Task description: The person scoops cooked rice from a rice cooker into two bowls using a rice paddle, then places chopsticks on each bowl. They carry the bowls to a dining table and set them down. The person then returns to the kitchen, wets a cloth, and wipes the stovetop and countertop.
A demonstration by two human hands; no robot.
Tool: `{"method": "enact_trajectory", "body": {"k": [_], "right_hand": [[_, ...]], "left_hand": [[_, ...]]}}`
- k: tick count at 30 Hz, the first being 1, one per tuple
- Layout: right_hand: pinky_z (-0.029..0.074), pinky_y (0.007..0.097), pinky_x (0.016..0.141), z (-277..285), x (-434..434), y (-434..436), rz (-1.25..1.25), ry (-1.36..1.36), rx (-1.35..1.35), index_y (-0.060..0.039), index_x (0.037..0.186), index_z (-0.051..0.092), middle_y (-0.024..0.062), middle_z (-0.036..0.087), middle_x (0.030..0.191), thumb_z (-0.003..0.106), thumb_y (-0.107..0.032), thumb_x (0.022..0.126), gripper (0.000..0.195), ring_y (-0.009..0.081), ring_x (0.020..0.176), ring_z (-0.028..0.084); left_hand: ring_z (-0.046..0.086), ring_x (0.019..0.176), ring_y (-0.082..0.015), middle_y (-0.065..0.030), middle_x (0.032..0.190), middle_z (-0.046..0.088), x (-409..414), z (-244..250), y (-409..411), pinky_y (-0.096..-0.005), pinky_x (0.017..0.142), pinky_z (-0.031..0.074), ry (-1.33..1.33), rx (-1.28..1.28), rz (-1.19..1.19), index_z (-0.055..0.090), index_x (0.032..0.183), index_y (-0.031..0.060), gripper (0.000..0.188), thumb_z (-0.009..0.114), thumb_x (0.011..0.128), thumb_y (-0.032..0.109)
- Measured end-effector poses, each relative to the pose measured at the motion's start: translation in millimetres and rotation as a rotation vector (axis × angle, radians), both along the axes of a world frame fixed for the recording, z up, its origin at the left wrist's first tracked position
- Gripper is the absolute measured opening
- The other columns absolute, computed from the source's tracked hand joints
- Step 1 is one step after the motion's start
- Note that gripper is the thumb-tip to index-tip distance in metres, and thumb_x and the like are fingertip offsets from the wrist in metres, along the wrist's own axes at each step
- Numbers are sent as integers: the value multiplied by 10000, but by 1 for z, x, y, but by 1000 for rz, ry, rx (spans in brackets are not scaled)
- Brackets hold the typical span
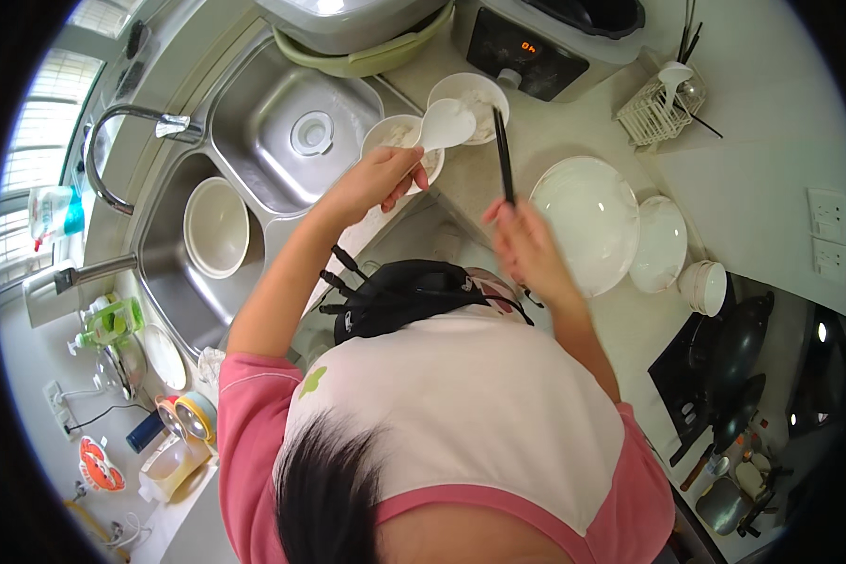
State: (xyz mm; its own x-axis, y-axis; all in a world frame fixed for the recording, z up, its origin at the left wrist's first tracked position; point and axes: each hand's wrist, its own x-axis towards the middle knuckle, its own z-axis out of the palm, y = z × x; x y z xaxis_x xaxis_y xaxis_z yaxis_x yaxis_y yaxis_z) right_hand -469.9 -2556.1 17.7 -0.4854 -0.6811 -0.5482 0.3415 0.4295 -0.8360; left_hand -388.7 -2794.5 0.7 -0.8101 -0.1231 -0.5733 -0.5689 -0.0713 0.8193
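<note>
My left hand (386,178) grips the handle of a white rice paddle (448,125), whose broad end is over two white bowls. The farther bowl (433,90) holds white rice (481,106); the nearer bowl (371,134), partly hidden by the paddle and hand, also holds rice. In my right hand (529,243), slightly blurred, is a pair of black chopsticks (504,158), their tips at the farther bowl's right side.
A double steel sink (254,127) with a white tub (216,227) lies left. A cooker with a lit display (525,53) stands at the back. Right are a large white plate (585,225), a smaller plate (659,243), stacked bowls (703,287) and a utensil rack (656,109).
</note>
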Motion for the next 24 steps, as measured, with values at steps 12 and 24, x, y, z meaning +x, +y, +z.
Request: {"method": "enact_trajectory", "body": {"k": [12, 24], "right_hand": [[447, 509, 567, -42, -75, -12, 414, 1169, 252, -31, 909, 467, 203, 584, 656, 442, -247, 986, 231, 416, 638, 582], [439, 525, 582, -46, -92, -16, 378, 1114, 241, -25, 922, 480, 227, 585, 639, 450, -244, 982, 229, 440, 640, 584]], "left_hand": [[318, 397, -80, 21, 446, 351, -9, 1, -16, -248, 416, 268, -65, -136, -57, 499, 673, 76, 424, 437, 964, 378], [334, 426, -77, 28, 475, 361, -11, 0, -21, -256, 410, 269, -78, -183, -52, 496, 663, 82, 428, 445, 961, 385]]}}
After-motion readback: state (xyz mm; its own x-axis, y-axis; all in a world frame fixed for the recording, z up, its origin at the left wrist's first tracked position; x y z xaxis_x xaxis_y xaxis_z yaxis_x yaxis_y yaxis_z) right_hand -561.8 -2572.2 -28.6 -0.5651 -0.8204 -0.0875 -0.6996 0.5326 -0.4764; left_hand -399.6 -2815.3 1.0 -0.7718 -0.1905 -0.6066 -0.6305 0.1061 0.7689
